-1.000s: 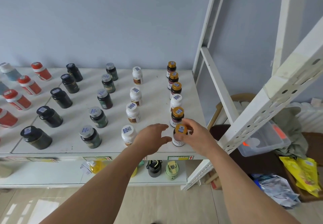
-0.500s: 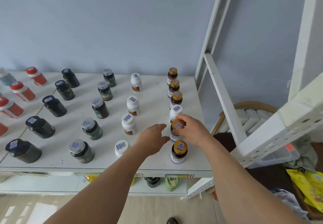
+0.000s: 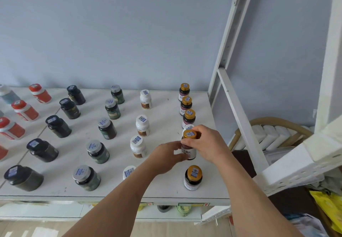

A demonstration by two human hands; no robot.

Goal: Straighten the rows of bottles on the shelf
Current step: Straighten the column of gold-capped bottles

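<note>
Both hands are on one bottle in the rightmost row of the white shelf board [image 3: 166,190]. The right hand [image 3: 209,144] comes over from the right and pinches the gold screw cap of a dark brown glass bottle with a white label [image 3: 189,144], fingers curled round the cap's rim. The left hand [image 3: 166,158] closes on the same bottle lower down, thumb and fingers wrapped around its labelled body. The bottle stands upright; whether its base touches the board I cannot tell, the hands cover it.

Just behind it peeks the top of a white-capped bottle [image 3: 187,127], mostly hidden by the right hand. Further back three more gold-capped brown bottles [image 3: 188,117] run toward the pale blue wall [image 3: 111,33], close together. Nearer the front edge, another gold-capped bottle [image 3: 193,177] stands alone, apart from the held one.

To the left sit rows of white plastic bottles [image 3: 142,125], grey-capped green bottles [image 3: 107,128] and black-capped dark jars [image 3: 58,126].
</note>
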